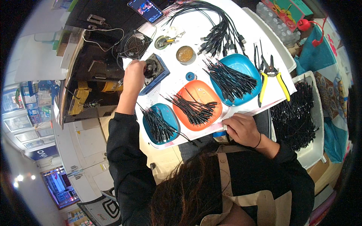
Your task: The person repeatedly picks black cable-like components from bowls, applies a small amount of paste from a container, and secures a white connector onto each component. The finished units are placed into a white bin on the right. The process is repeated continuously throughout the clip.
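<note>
My left hand (134, 75) is closed beside the dark round top of a blue slotted metal box (155, 75); whatever its fingers grip is hidden. At the table's near edge, my right hand (243, 130) has curled fingers, with a small pale bit at the fingertips that I cannot make out. Between the hands sit a small teal tray (174, 117) and an orange tray (205, 89), both bearing black cables with stripped ends. Farther right, a larger blue tray (236, 60) carries a thicker bundle of black cables (232, 81).
Yellow-handled wire strippers (272, 77) lie at the table's right. Behind are a round tin (185, 55), a small fan (135, 46), loose USB cables (222, 35) and a lit phone (146, 10). A white bin (316, 147) full of black cables stands lower right.
</note>
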Available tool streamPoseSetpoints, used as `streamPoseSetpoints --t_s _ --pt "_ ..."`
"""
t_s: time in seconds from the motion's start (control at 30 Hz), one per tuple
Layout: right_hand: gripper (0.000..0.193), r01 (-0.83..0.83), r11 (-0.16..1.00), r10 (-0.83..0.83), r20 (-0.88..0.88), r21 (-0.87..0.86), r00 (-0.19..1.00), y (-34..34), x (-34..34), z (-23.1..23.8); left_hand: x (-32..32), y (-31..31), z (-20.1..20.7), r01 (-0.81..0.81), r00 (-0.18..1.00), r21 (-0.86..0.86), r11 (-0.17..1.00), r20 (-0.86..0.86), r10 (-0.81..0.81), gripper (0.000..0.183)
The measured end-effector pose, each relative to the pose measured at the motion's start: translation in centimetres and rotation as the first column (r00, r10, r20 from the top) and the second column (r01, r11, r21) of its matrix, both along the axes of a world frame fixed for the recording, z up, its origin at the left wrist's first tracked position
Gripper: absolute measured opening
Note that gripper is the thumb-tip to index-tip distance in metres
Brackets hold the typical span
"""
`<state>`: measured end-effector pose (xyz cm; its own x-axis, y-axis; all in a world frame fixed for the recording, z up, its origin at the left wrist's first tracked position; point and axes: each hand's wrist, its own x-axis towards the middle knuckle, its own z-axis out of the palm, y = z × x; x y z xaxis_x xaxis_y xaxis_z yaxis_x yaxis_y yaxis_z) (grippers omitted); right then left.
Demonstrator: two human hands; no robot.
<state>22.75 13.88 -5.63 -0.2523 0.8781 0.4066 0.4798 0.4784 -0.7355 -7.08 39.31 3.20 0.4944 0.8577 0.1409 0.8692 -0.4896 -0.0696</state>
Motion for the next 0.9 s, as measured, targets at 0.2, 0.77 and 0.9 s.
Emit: streamPoseSetpoints --t_s 0.2,0.77,0.9 --pt "0.016 0.024 1.0 -0.024 -0.01 0.003 1.0 -0.2 -0.2 -0.3 0.0 -0.5 -0.1 -0.022 0.999 0.035 0.999 0.036 0.021 0.007" --pt "0.04 -0.345 0.938 0.267 -0.543 -0.045 0.796 -1.0 -4.9 8.4 6.7 -23.2 7.1 0.604 -0.441 -0.166 0.779 0.745 0.501 0.011" --pt "0.038 -0.424 0.892 0.335 -0.401 -0.157 0.853 -3.4 -5.9 10.5 9.3 -25.5 6.5 0.736 -0.508 -0.08 0.672 0.59 0.627 0.016"
